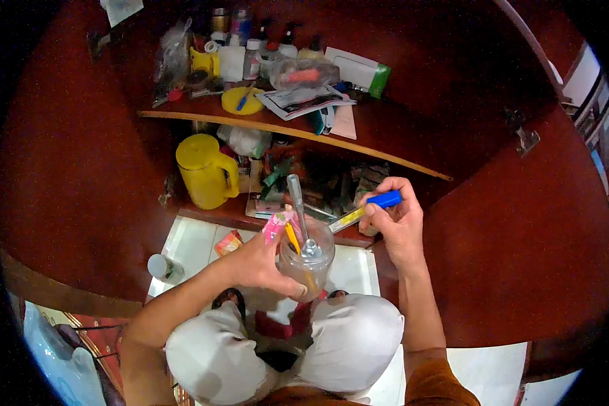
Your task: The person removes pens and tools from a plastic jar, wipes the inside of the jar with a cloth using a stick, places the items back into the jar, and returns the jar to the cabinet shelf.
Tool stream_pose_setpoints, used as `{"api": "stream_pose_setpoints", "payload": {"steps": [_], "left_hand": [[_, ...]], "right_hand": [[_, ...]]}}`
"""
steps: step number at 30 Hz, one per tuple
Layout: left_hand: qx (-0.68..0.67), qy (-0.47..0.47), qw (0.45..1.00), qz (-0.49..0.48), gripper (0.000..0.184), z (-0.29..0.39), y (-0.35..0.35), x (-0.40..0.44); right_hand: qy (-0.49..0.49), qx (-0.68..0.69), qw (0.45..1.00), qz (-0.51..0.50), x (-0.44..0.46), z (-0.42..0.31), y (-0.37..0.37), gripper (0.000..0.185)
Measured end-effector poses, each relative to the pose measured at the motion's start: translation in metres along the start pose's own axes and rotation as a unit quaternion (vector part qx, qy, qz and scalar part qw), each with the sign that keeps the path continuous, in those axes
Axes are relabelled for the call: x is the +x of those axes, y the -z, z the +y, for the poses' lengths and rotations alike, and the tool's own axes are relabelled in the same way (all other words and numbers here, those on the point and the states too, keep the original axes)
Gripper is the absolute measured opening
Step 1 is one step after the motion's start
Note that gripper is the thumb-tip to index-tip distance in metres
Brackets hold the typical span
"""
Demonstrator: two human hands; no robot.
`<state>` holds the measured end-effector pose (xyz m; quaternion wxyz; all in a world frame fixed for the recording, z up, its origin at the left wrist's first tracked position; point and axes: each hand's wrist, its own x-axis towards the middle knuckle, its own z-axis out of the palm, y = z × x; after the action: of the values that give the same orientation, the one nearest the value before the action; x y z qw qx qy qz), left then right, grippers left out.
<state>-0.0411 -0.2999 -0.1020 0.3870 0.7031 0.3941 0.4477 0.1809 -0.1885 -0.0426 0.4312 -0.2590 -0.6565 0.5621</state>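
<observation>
My left hand (267, 264) is wrapped round a clear jar (314, 281) held above my knees. Inside the jar stand a long metal-looking handled tool (296, 196) and a yellow stick-like item (292, 238). A pink printed wrapper (276, 227) shows at the fingertips of that hand, by the rim; I cannot tell whether it is gripped or in the jar. My right hand (402, 227) pinches a slim clear-and-yellow tube (350, 220) with a blue cap (384, 199). Its pale end points down-left, close to the jar's rim.
Ahead is an open dark-red cabinet, its shelf edge (284, 130) crossing the view. Bottles (252, 59), packets and a yellow lid (242, 101) crowd the shelf. Below stands a yellow jug (204, 172). A small lidded jar (165, 268) and an orange-red packet (229, 243) lie on the white tiles.
</observation>
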Motion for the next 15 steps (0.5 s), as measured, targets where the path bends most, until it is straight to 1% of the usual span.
{"api": "stream_pose_setpoints", "payload": {"steps": [2, 3, 6, 9, 12, 15], "left_hand": [[-0.082, 0.026, 0.996, 0.004, 0.084, 0.004, -0.003, 0.001], [-0.056, 0.019, 0.998, 0.011, 0.083, 0.002, -0.002, -0.002], [-0.057, 0.038, 0.997, 0.036, 0.086, 0.002, 0.001, -0.003], [-0.06, 0.032, 0.997, 0.039, 0.089, 0.01, 0.002, -0.001], [-0.088, 0.052, 0.994, 0.049, 0.092, 0.01, 0.001, -0.001], [-0.103, 0.059, 0.992, 0.045, 0.093, 0.014, 0.002, -0.001]], "right_hand": [[-0.004, 0.041, 0.999, -0.02, 0.001, 0.002, -0.003, 0.028], [-0.007, 0.052, 0.998, -0.039, 0.0, 0.003, -0.003, 0.028], [-0.017, 0.102, 0.994, -0.044, 0.0, 0.009, -0.003, 0.034], [-0.015, 0.14, 0.988, -0.055, 0.002, 0.015, -0.001, 0.035], [-0.022, 0.158, 0.986, -0.052, 0.002, 0.019, 0.002, 0.037], [-0.008, 0.147, 0.987, -0.061, 0.003, 0.022, 0.005, 0.034]]}}
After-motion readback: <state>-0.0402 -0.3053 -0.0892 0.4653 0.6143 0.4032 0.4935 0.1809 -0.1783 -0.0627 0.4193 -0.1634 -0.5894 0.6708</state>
